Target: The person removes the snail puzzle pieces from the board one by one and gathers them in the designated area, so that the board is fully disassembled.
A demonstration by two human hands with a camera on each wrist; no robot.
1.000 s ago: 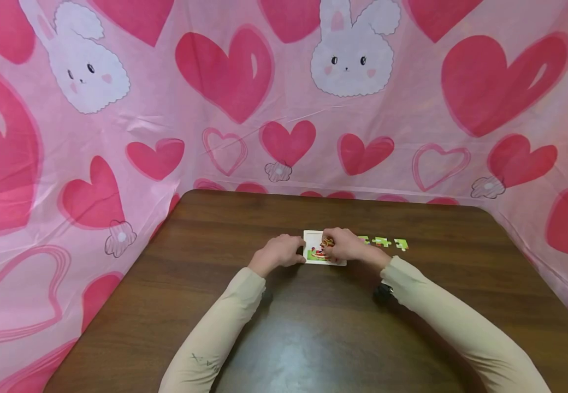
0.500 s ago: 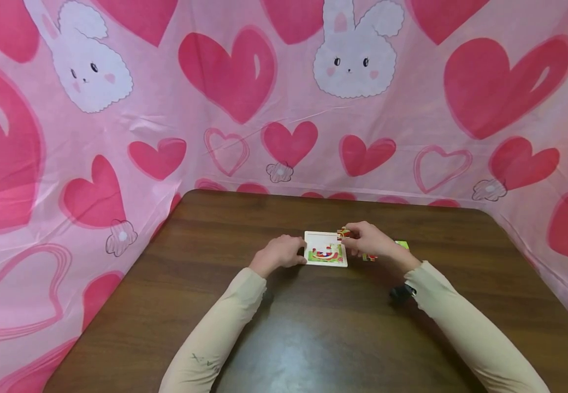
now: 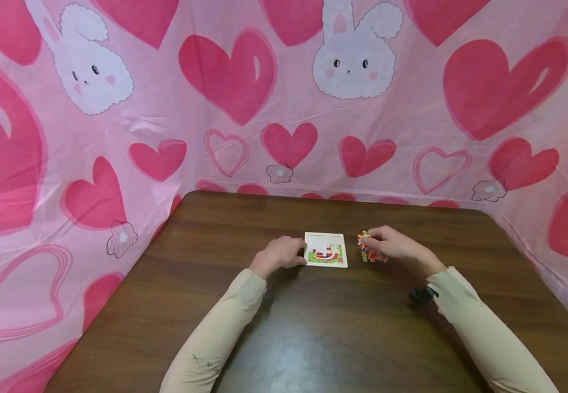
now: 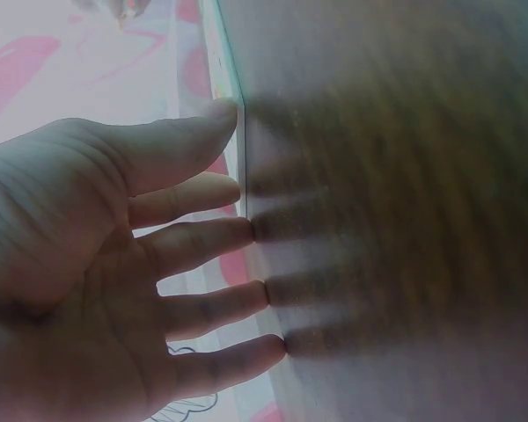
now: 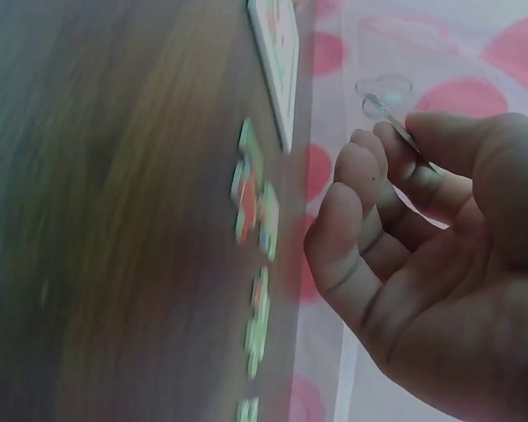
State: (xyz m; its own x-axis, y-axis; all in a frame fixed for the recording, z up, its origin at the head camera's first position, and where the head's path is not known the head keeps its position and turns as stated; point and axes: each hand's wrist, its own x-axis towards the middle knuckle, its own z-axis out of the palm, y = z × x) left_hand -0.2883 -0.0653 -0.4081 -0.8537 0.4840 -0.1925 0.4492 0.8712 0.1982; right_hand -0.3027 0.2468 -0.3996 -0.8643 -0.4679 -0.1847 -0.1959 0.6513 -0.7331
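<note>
Head view shows my brown wooden table [image 3: 313,327] walled in by a pink cloth printed with hearts and rabbits [image 3: 284,98]. A white puzzle tray [image 3: 325,249] lies flat at the middle of the table, its lower part filled with a red and green picture and its upper part bare white. My left hand [image 3: 280,254] rests at the tray's left edge; the left wrist view shows its fingers [image 4: 202,189] straight and spread, tips against the table beside the tray's rim, gripping nothing.

My right hand [image 3: 393,246] is just right of the tray, apart from it. Its thumb and forefinger pinch a small puzzle piece [image 3: 363,238], red, yellow and green, lifted off the table. In the right wrist view the piece [image 5: 389,112] shows as a thin edge between my curled fingertips, so it is held on edge rather than flat. Its picture side seems turned toward the tray, though I cannot tell which way its long axis runs.

Loose puzzle pieces [image 5: 253,198] lie in a row on the table under and beyond my right hand, which hides most of them from the head camera; one red-green piece [image 3: 370,256] peeks out below my fingers. Nothing lies between the held piece and the tray.
</note>
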